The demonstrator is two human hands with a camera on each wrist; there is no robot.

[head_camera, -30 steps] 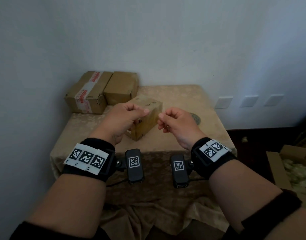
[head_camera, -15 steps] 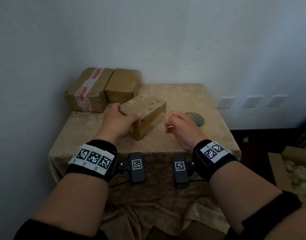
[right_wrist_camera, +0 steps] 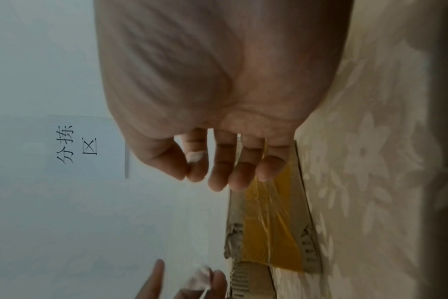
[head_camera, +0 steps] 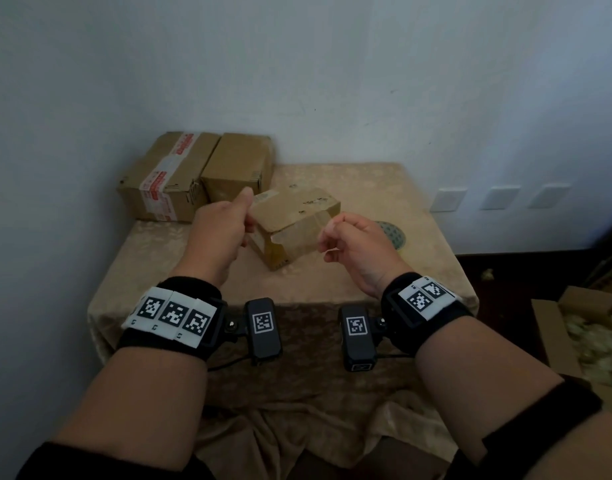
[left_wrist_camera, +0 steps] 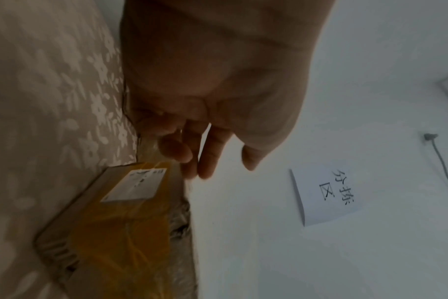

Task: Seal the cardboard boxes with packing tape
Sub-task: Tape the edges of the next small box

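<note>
A: What fills the corner?
B: The tabletop [head_camera: 384, 188], cloth-draped, pushed into the wall corner at 11 o'clock; its right and near edges hang free.

A: And on it?
B: Two stacked-side cardboard boxes [head_camera: 193, 174] at 11 o'clock against the wall, touching each other. The task's box [head_camera: 297, 220] sits near the middle, turned corner-on, apart from both, with bare cloth all round it.

A: The tape?
B: The tape roll [head_camera: 392, 232] lies flat at 2 o'clock from that box, partly behind the right hand [head_camera: 353, 247].

A: The hands?
B: Left hand [head_camera: 216, 237] is at the box's 9 o'clock edge; its grip I cannot tell. Right hand's fingers [right_wrist_camera: 194, 161] pinch a small pale scrap, raised just off the box's 3 o'clock side.
</note>
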